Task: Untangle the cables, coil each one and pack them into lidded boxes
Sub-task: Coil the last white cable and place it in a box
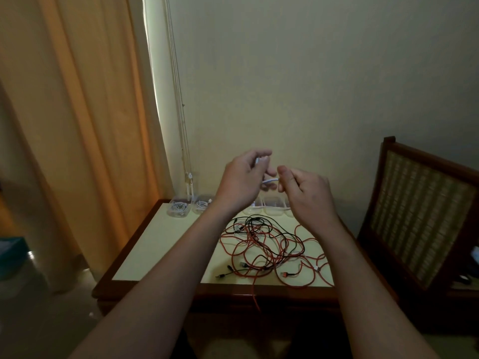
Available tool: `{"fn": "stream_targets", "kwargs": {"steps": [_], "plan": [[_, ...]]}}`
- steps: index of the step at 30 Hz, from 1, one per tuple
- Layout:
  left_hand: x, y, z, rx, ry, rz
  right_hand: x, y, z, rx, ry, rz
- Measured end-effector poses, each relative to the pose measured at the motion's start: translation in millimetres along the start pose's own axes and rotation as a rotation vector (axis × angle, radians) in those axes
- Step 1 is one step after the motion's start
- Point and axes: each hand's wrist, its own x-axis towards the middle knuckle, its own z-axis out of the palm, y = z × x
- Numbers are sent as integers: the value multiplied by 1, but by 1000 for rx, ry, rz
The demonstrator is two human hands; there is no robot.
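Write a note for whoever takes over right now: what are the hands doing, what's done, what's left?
Both up over the table: left hand and right hand pinch one white cable between them.
Done: two clear boxes at the far left each hold a coiled white cable; lids hard to tell.
Left: coil and box this cable; more clear boxes wait behind the hands. The red and black tangle lies on the table, one red strand hanging off the front edge.

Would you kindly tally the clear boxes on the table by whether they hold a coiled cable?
Boxes holding a white coil: 2
Boxes with no coil visible: 3, partly hidden
Total: 5 boxes
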Motion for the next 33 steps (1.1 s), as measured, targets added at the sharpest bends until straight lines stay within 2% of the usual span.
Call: {"fn": "stream_targets", "kwargs": {"steps": [3, 6, 9, 16, 20, 24, 33], "plan": [[-2, -1, 4, 108, -97, -15, 4, -3, -2, 5, 26, -35], [-5, 4, 5, -95, -164, -136, 5, -2, -2, 28, 49, 2], [-4, 4, 3, -175, -141, -193, 5, 1, -1, 76, 62, 88], [-3, 9, 2, -764, -246, -370, 1, -5, 4, 220, -61, 205], [-2, 11, 3, -925, -254, -437, 3, -12, 9, 342, -60, 275], [-1, 13, 5, -938, -234, -453, 5, -13, 14, 369, -42, 283], [-1, 9, 14, -694, -172, -363, 3, -7, 18, 395, -42, 325]]}}
